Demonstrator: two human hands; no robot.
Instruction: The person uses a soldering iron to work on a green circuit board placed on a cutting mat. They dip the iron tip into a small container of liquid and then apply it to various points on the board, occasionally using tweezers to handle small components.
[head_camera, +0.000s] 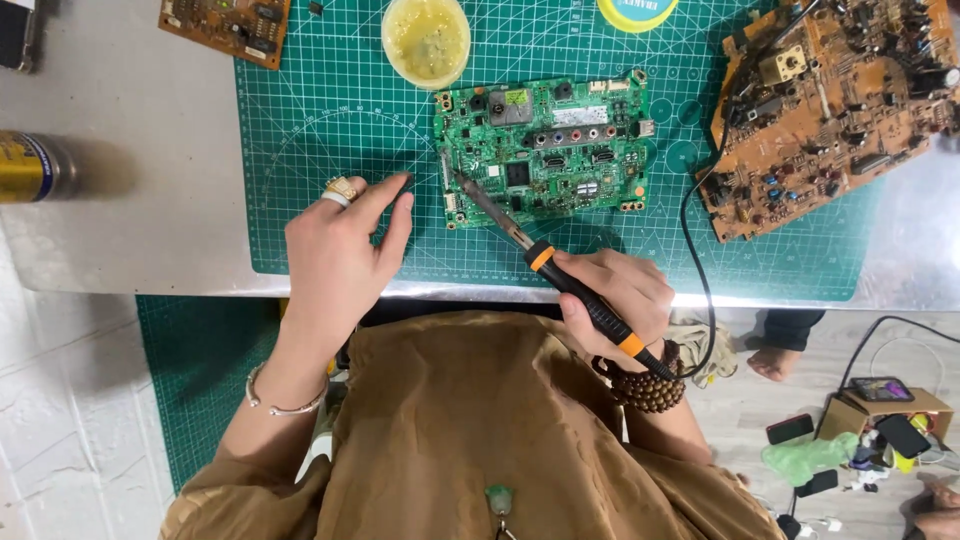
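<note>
1. The right hand (610, 300) is closed around the black, orange-banded handle of a soldering iron (560, 275), which slants up and to the left from the hand.
2. The iron's metal tip sits at the left edge of the green circuit board (545, 150); whether it touches the board cannot be told.
3. The green circuit board lies flat on the green cutting mat (330, 110), just beyond both hands, with the right hand below it near the mat's front edge.
4. The left hand (340, 260) rests palm-down on the mat, fingers loosely extended and holding nothing, its fingertips just left of the board and apart from it.
5. A round tub of yellowish paste (426, 40) stands just above the board; a larger brown circuit board (830, 110) lies to the right, near but not touching it.
6. Bare mat lies between the left hand and the tub, and the grey surface (120, 230) extends left toward a can (35, 165) near its edge.
</note>
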